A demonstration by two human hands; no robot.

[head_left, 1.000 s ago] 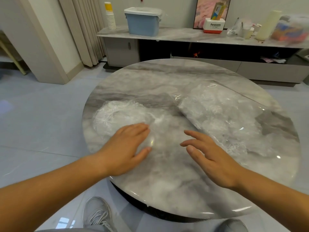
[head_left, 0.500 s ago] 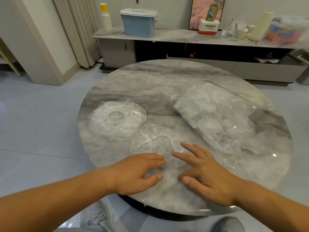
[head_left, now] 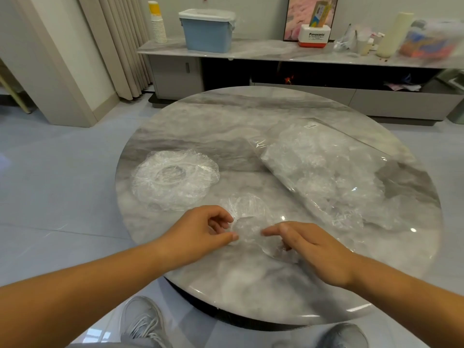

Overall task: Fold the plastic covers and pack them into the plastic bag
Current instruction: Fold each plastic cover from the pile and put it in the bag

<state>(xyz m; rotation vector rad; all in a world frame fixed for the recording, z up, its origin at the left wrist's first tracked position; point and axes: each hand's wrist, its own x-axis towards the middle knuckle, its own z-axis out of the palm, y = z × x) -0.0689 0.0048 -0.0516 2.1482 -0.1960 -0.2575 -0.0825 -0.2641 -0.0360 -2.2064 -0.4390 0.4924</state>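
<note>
Round grey marble table [head_left: 251,116], seen from above, with pale floor tiles around it and a low sideboard [head_left: 251,50] against the far wall.

Loose plastic covers on the table: two. The large cover [head_left: 174,179] lies spread flat at the left side, touching nothing else. The small cover [head_left: 248,219] sits crumpled near the front edge, between my hands.

Plastic bags: one. The plastic bag [head_left: 324,172] lies on the right half of the table, slanted from the far middle towards the near right, and is filled with clear crumpled plastic. How many pieces are inside I cannot count. It is near the small cover but apart from it.

Hands: two, both on the small cover. My left hand [head_left: 198,234] pinches its left edge between thumb and curled forefinger. My right hand [head_left: 313,244] grips its near right edge, fingers curled down into the plastic. The film is bunched between the two grips.

On the sideboard: one blue box [head_left: 207,33] with a pale lid, one stack of paper cups [head_left: 158,23], one white and red carton [head_left: 313,36]; the items at the far right are blurred.

Below the table edge: two grey shoes, one at the left [head_left: 143,320], one at the right [head_left: 344,335].
</note>
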